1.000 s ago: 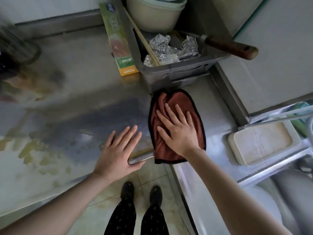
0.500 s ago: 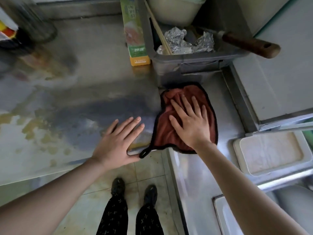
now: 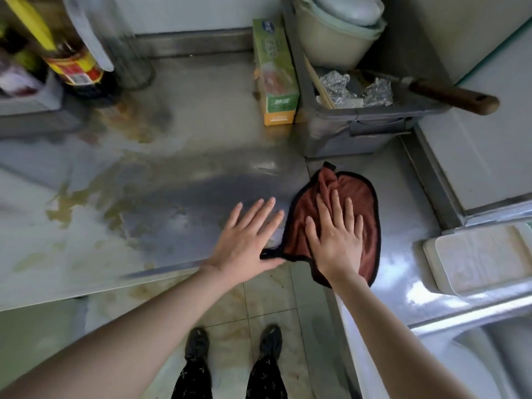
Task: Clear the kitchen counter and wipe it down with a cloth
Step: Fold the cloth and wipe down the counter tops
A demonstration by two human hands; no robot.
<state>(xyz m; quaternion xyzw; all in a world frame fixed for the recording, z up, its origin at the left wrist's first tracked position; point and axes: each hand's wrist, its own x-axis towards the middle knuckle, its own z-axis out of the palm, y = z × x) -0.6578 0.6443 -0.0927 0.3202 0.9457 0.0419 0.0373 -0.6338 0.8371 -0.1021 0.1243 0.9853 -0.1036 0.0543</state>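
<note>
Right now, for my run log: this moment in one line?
phase: wiping; right hand: flat on cloth; left hand: flat on counter

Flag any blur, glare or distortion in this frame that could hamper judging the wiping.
Head view: motion blur smears the sauce bottle and its neighbours at upper left. Head view: bright glare whitens the steel counter beside the white tray. Head view: wide-angle distortion curves the counter edges. The cloth, left hand and right hand are sharp enough to read.
</note>
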